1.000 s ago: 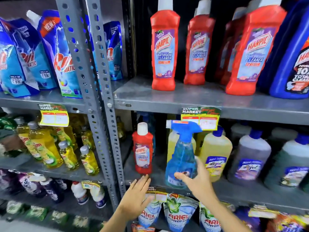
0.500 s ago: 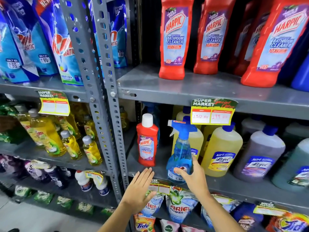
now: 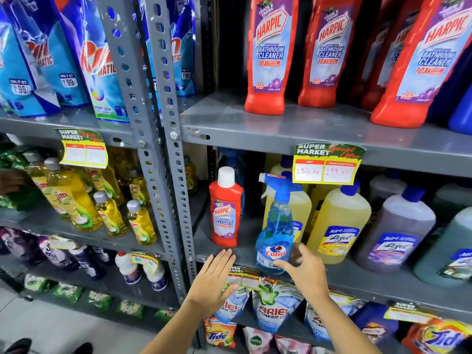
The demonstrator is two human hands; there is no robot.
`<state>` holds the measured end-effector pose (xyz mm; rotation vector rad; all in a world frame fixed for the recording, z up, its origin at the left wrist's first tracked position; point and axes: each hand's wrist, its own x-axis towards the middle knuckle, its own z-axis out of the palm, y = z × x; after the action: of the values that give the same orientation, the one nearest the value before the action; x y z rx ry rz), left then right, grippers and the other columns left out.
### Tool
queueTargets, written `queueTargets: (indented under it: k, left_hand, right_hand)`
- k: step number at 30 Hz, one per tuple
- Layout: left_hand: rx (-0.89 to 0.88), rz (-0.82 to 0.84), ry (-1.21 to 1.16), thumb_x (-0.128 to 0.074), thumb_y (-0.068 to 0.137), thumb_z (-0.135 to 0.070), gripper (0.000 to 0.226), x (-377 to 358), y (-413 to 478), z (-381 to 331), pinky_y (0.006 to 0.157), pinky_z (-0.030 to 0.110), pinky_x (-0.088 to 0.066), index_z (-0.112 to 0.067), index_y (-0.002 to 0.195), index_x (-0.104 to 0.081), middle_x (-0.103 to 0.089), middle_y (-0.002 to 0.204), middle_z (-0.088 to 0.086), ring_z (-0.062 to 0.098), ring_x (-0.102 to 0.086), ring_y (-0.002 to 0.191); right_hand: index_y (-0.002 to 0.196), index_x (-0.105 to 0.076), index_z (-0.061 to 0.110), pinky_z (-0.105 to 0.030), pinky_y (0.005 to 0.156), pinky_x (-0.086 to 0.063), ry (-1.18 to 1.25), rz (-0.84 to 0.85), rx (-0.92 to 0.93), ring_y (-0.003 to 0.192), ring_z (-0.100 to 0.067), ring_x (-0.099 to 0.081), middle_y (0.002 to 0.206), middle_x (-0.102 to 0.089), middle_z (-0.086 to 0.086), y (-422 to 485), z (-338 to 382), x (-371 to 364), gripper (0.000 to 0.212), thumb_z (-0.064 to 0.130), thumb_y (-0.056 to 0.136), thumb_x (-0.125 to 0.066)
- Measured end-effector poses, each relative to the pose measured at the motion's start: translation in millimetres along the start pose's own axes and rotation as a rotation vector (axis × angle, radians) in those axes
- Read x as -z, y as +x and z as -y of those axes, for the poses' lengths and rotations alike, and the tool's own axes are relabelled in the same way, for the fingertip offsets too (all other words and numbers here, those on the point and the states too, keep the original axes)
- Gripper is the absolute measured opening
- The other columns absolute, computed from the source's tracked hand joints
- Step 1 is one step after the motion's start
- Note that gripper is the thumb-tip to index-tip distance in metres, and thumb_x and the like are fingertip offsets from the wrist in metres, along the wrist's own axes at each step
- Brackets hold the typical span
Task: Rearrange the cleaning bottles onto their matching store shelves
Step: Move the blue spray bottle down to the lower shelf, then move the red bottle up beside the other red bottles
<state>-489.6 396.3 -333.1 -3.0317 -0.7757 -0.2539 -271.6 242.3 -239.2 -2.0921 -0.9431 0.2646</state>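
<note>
Two bare hands reach toward the middle shelf (image 3: pixel 357 279) of a grey metal rack. At far left, blue detergent pouches (image 3: pixel 38 60) stand on an upper shelf, and below them yellow dish-liquid bottles (image 3: pixel 74 200) crowd a lower one behind a yellow price tag (image 3: pixel 83 149). A perforated grey upright (image 3: pixel 163 149) divides this bay from the one to its right. Just right of the upright, a small red Harpic bottle (image 3: pixel 226 213) with a white cap stands upright near the front edge of the middle shelf. The left hand (image 3: pixel 213 282) hovers just below and in front of it, palm down, fingers straight and close together, holding nothing and touching no bottle. To the right of the small red bottle, and apart from it, stands the blue Colin spray bottle (image 3: pixel 277 226), upright at the shelf's front edge (its trigger head points left). The right hand (image 3: pixel 306 272) is at its base with fingers spread wide; the thumb lies across the lower label, though whether the other fingers touch the bottle cannot be told. Above, on the upper shelf (image 3: pixel 281 129), large red Harpic bottles (image 3: pixel 270 54) stand in a row. A second price tag (image 3: pixel 328 163) hangs from that shelf's edge. Farther right on the middle shelf stand a yellow Lizol bottle (image 3: pixel 337 223) and a purple Lizol bottle (image 3: pixel 393 233). Ariel pouches (image 3: pixel 273 305) hang below the hands.
</note>
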Motion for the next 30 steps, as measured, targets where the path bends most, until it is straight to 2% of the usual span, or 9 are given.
queueTargets:
  k: [9, 14, 17, 19, 21, 23, 25, 27, 30]
  left_hand:
    - [-0.015, -0.008, 0.002, -0.024, 0.104, -0.057, 0.068, -2, 1, 1, 0.116, 0.037, -0.009, -0.011, 0.154, -0.027, -0.025, 0.159, 0.005, 0.019, -0.020, 0.147]
    - [-0.008, -0.019, -0.013, -0.023, 0.104, -0.057, 0.068, -2, 0, 0, 0.116, 0.035, -0.007, -0.012, 0.155, -0.024, -0.022, 0.160, 0.004, 0.017, -0.015, 0.148]
    - [-0.012, -0.032, -0.003, -0.024, 0.104, -0.057, 0.068, -2, 1, 1, 0.116, 0.036, -0.008, -0.012, 0.155, -0.025, -0.020, 0.160, 0.003, 0.017, -0.015, 0.148]
    - [-0.009, -0.015, 0.013, -0.024, 0.104, -0.058, 0.068, -2, 1, 0, 0.115, 0.038, -0.009, -0.011, 0.154, -0.026, -0.022, 0.160, 0.004, 0.019, -0.018, 0.147]
    - [-0.014, -0.015, 0.016, -0.025, 0.105, -0.058, 0.068, -2, 0, 0, 0.114, 0.039, -0.011, -0.011, 0.154, -0.025, -0.022, 0.160, 0.005, 0.021, -0.019, 0.147]
    - [-0.020, -0.018, 0.007, -0.025, 0.105, -0.057, 0.068, 0, -1, 0, 0.114, 0.040, -0.013, -0.010, 0.154, -0.025, -0.022, 0.160, 0.007, 0.022, -0.018, 0.147]
    - [-0.018, -0.013, 0.015, -0.023, 0.105, -0.057, 0.068, 2, -1, -1, 0.113, 0.040, -0.015, -0.008, 0.153, -0.029, -0.026, 0.158, 0.008, 0.023, -0.022, 0.146]
    - [-0.013, 0.003, 0.012, -0.022, 0.105, -0.057, 0.069, 3, -1, -2, 0.113, 0.041, -0.016, -0.008, 0.152, -0.030, -0.027, 0.158, 0.009, 0.023, -0.022, 0.146]
    - [0.015, 0.017, 0.029, -0.024, 0.104, -0.057, 0.069, 1, -2, -4, 0.113, 0.041, -0.014, -0.008, 0.153, -0.028, -0.025, 0.159, 0.008, 0.022, -0.020, 0.147]
  right_hand:
    - [0.101, -0.057, 0.028, -0.021, 0.057, -0.052, -0.025, 0.017, -0.011, 0.071, 0.001, -0.067, 0.085, -0.074, 0.011, -2, -5, -4, 0.048, 0.048, 0.067, -0.084]
    - [0.127, -0.054, 0.023, -0.031, 0.063, -0.053, 0.043, -0.168, 0.016, 0.074, -0.005, -0.063, 0.090, -0.064, 0.013, -15, 3, 3, 0.079, 0.054, 0.062, -0.085]
    - [0.108, -0.064, 0.019, -0.026, 0.058, -0.048, 0.163, -0.370, 0.239, 0.065, -0.010, -0.056, 0.080, -0.059, 0.011, -24, 22, 5, 0.040, 0.036, 0.076, -0.081]
    - [0.096, -0.067, 0.017, -0.020, 0.056, -0.044, 0.215, -0.367, 0.485, 0.065, -0.008, -0.054, 0.076, -0.060, 0.009, -24, 51, 6, 0.013, 0.025, 0.087, -0.071]
    - [0.101, -0.067, 0.013, -0.015, 0.061, -0.046, 0.231, -0.253, 0.581, 0.072, -0.005, -0.057, 0.084, -0.062, 0.005, -20, 85, -1, 0.017, 0.026, 0.091, -0.062]
    - [0.125, -0.058, 0.012, -0.009, 0.073, -0.047, 0.225, -0.079, 0.471, 0.088, -0.002, -0.059, 0.105, -0.062, 0.003, -11, 119, -14, 0.037, 0.026, 0.091, -0.063]
    - [0.147, -0.034, 0.013, -0.017, 0.092, -0.046, 0.184, 0.130, 0.258, 0.112, -0.006, -0.055, 0.128, -0.053, 0.000, 5, 140, -38, 0.068, 0.023, 0.088, -0.067]
    - [0.150, -0.023, 0.010, -0.035, 0.102, -0.046, 0.199, 0.243, 0.023, 0.126, -0.022, -0.052, 0.139, -0.050, -0.008, 28, 146, -62, 0.086, 0.023, 0.082, -0.075]
    - [0.145, -0.033, 0.008, -0.044, 0.103, -0.048, 0.272, 0.204, -0.129, 0.124, -0.030, -0.057, 0.136, -0.056, -0.014, 58, 142, -80, 0.091, 0.024, 0.071, -0.085]
